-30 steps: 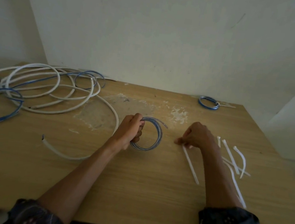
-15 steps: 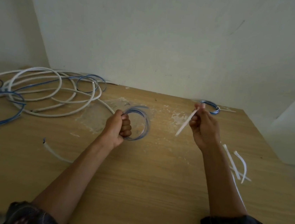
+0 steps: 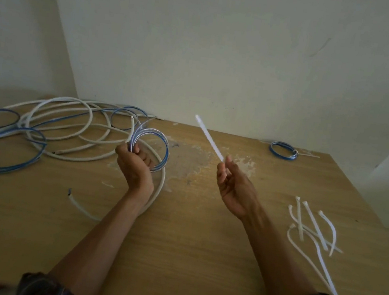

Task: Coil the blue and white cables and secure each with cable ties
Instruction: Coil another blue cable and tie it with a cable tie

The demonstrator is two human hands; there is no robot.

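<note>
My left hand (image 3: 134,163) grips a small coil of blue cable (image 3: 162,145), held upright above the wooden table (image 3: 188,255). My right hand (image 3: 231,185) pinches one white cable tie (image 3: 209,138) by its lower end; the tie points up and to the left, toward the wall. A gap of bare table lies between the two hands. Loose white cable (image 3: 70,118) and loose blue cable (image 3: 4,150) sprawl tangled over the table's far left. One white cable end (image 3: 80,206) curls under my left forearm.
Several spare white cable ties (image 3: 312,228) lie on the table at the right. A finished blue coil (image 3: 282,150) with a tie sits at the far right by the wall. A scuffed pale patch (image 3: 187,161) marks the table's middle.
My right hand has lifted the cable tie higher and turned it more upright. My left hand has raised the blue coil and turned it, palm now facing me.
</note>
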